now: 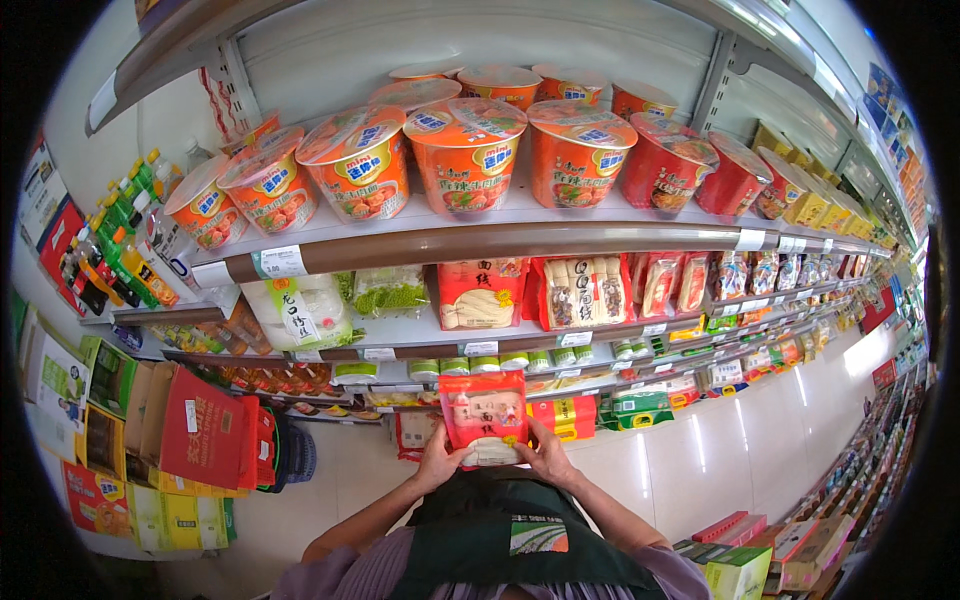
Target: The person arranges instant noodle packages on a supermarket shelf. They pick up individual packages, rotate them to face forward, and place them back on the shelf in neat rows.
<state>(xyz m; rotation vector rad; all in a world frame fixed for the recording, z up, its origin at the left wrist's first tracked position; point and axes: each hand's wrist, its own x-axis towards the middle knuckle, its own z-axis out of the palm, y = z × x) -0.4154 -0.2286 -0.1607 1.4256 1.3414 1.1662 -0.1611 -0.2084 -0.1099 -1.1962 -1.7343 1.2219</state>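
A red plastic packet of thin wheat noodles (484, 412) is held upright in front of my body. My left hand (441, 456) grips its lower left side, the thumb on its front. On the lower right side my right hand (546, 452) holds it the same way. A similar red noodle packet (480, 296) stands on the shelf just beyond. To its right is a red packet with a clear window (585, 291); to its left, past a gap, lie a bag of green dried food (390, 291) and a white bag of vermicelli (300, 311).
Orange instant noodle cups (466, 161) and red ones (666, 165) line the upper shelf, whose brown edge (480, 241) juts above the packets. Cardboard boxes (202, 427) and stacked baskets (300, 454) stand at left on the tiled floor. More boxes (806, 551) lie at lower right.
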